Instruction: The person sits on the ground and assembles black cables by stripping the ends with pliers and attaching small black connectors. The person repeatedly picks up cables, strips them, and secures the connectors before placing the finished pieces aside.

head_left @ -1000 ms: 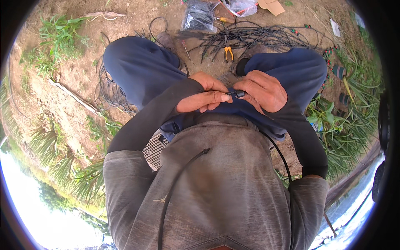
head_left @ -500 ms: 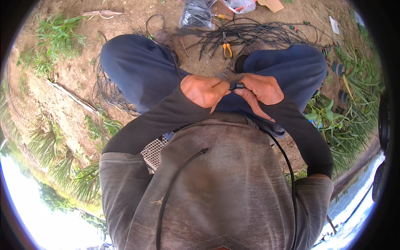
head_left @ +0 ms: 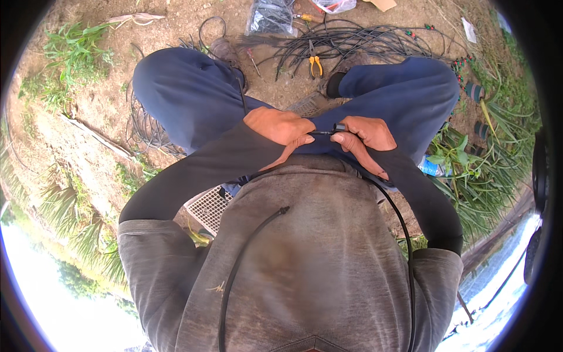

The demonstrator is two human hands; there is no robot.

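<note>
Nearest, a grey shirt front (head_left: 305, 258) filling the lower frame, with a thin black tube (head_left: 243, 264) running down over it and another down the right side. Just beyond, at the lap, left hand (head_left: 280, 132) and right hand (head_left: 362, 136) close together, each with fingers pinched shut on a short piece of black tubing (head_left: 321, 134) stretched between them; a small dark fitting (head_left: 339, 127) at the right-hand end, too small to make out. Under the left elbow, a white mesh crate (head_left: 206, 208), mostly hidden by the sleeve. Behind the hands, blue trouser knees (head_left: 187, 94) spread apart, blocking much of the ground. Right of the right knee, a plastic bottle (head_left: 434, 167) half buried in green leaves. Farther out on bare dirt, yellow-handled pliers (head_left: 315, 64) lying among a tangle of loose black tubes (head_left: 363, 41). A coil of black wire (head_left: 146, 126) beside the left knee, partly covered by it. At the far edge, a clear plastic bag (head_left: 271, 14) of dark parts, cut off by the rim, contents not readable.
</note>
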